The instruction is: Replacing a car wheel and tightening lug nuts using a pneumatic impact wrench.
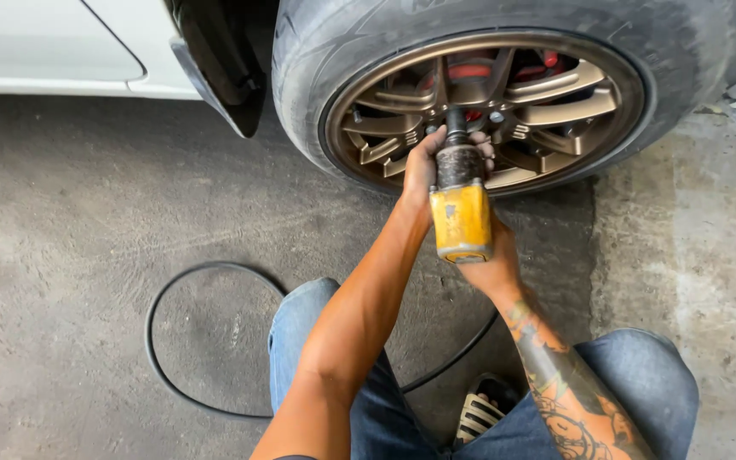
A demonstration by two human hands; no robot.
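A worn yellow and black impact wrench (pixel 460 200) points at the hub of a bronze multi-spoke wheel (pixel 555 106) in a black tyre (pixel 317 60). My left hand (pixel 423 162) wraps the wrench's dark front barrel, close to the socket against the wheel. My right hand (pixel 491 260) grips the handle under the yellow rear body, mostly hidden by it. Red brake parts (pixel 470 71) show behind the spokes.
A black air hose (pixel 157 349) loops over the concrete floor (pixel 70 221) at my left and runs under my jeans-clad knees (pixel 300 315). The white car body (pixel 53 43) and a black mud flap (pixel 219 81) lie at the upper left. My sandalled foot (pixel 479 413) is below.
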